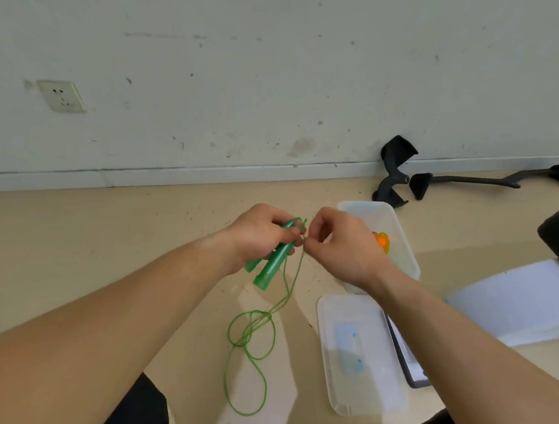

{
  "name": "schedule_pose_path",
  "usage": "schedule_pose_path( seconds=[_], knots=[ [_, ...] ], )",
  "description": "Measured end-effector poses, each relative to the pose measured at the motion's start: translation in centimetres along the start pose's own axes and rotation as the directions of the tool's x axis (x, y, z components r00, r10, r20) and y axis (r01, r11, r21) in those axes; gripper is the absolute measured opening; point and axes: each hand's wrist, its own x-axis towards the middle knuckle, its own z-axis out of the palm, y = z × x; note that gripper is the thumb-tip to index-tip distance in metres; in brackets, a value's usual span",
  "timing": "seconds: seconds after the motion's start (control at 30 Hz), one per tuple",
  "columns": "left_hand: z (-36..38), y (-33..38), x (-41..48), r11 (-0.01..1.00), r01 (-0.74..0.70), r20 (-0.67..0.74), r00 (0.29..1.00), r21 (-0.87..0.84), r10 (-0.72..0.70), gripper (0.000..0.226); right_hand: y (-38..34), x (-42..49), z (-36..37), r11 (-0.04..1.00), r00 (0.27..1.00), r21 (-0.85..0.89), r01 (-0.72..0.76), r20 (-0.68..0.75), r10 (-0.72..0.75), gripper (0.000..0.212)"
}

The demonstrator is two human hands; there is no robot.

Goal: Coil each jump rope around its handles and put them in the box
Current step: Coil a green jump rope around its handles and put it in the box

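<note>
A: Hand status?
B: Left hand [263,230] grips both green handles [274,261]; right hand [342,246] pinches the green cord [250,329].
A: Cord location?
B: Left of the clear plastic box [404,253], loops lying on the floor [135,268].

Green handles [273,261]: smooth moulded plastic, slight sheen, semi-translucent. Cord [251,335]: thin green line, looks like plastic, smooth. Box [370,211] and lid [357,356]: frosted translucent plastic, soft gloss. Floor [137,235]: beige, smooth, low sheen, specked with debris. Wall [248,77]: matt paint, scuffed and marked. Socket [61,95]: white plastic. Black armrest parts [393,167]: matt plastic.
</note>
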Motion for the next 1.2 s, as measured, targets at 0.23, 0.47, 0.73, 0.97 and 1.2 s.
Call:
schedule_pose_path(
  seconds=[0.23, 0.47, 0.73, 0.97, 1.2],
  knots=[
    [-1.3, 0.4, -0.9, 0.996, -0.086, 0.303, 0.950, 0.009, 0.080, 0.017, 0.2, 0.1, -1.6, 0.944, 0.953, 0.326, -0.058, 0.299, -0.044, 0.030],
    [-1.6, 0.1, -2.2, 0.995, -0.043, 0.356, 0.934, 0.085, 0.010, 0.021, 0.6, 0.1, -1.9, 0.973, 0.963, 0.228, -0.032, 0.267, -0.031, 0.027],
    [-0.2, -0.1, -3.3, 0.996, 0.050, 0.330, 0.944, -0.071, -0.024, 0.027, 0.2, -0.2, -1.9, 0.948, 0.980, 0.295, 0.119, 0.116, -0.159, 0.011],
    [0.4, 0.1, -3.7, 0.999, -0.020, 0.432, 0.902, -0.026, 0.029, 0.028, -0.3, -0.6, -3.3, 0.954, 0.979, 0.282, 0.104, 0.140, -0.148, 0.022],
    [-1.2, 0.9, -3.3, 0.938, -0.137, 0.288, 0.929, -0.317, 0.233, 0.023, 0.8, -0.6, -3.9, 0.966, 0.990, 0.257, 0.034, 0.122, -0.068, 0.029]
  ],
)
